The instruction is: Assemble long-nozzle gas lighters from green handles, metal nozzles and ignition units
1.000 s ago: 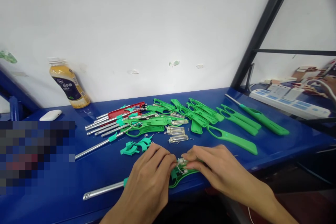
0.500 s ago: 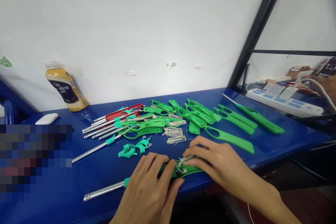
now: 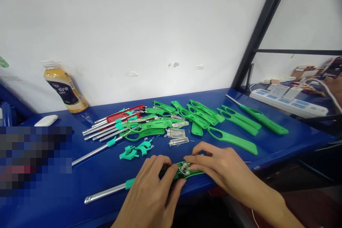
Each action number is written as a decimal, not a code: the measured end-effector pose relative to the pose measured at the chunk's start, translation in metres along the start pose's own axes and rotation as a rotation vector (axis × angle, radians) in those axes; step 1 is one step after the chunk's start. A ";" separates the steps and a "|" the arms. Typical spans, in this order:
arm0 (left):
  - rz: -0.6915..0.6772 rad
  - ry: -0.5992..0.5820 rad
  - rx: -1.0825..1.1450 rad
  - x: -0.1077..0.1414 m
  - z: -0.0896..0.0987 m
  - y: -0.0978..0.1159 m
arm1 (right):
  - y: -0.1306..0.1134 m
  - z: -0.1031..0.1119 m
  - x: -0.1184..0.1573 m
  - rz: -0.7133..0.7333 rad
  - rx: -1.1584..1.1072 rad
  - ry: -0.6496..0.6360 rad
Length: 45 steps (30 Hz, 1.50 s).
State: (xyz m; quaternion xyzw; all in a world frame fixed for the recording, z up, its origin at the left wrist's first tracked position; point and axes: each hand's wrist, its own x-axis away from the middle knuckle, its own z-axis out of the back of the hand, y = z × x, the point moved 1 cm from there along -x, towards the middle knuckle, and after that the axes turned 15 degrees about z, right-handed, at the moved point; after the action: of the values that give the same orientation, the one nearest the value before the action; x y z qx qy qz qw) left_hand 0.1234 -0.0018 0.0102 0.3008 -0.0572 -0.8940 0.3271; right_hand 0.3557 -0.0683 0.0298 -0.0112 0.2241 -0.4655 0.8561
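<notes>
An opened green lighter (image 3: 194, 173) with a silver tube (image 3: 105, 193) lies at the table's front edge, the tube pointing left. My left hand (image 3: 153, 188) is closed round its middle and hides part of it. At the handle, my right hand (image 3: 219, 162) pinches a small clear part (image 3: 185, 165) beside a white wire. Behind my hands are clear fuel tanks (image 3: 179, 141), teal triggers (image 3: 136, 150) and green handle halves (image 3: 145, 125). A closed green handle (image 3: 233, 139) rests behind my right hand.
A yellow drink bottle (image 3: 65, 87) and a white case (image 3: 46, 120) stand at the back left. Red lighter shells (image 3: 117, 115) lie mid-table. At the right are a black frame (image 3: 256, 28), a white power strip (image 3: 288, 102) and part of another person's hand (image 3: 335, 87).
My right fingers have shifted slightly left and tilted the clear part lower into the green handle. My left hand keeps its hold almost unmoved. The view has shifted slightly.
</notes>
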 end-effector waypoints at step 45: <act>-0.098 0.070 -0.061 -0.008 0.007 0.002 | 0.026 0.024 0.037 -0.148 0.315 0.221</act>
State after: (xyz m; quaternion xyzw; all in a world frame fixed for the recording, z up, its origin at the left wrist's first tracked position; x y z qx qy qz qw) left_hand 0.1247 0.0009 0.0203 0.3243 -0.0034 -0.8991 0.2940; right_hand 0.4027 -0.0879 0.0323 0.1577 0.2394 -0.5547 0.7811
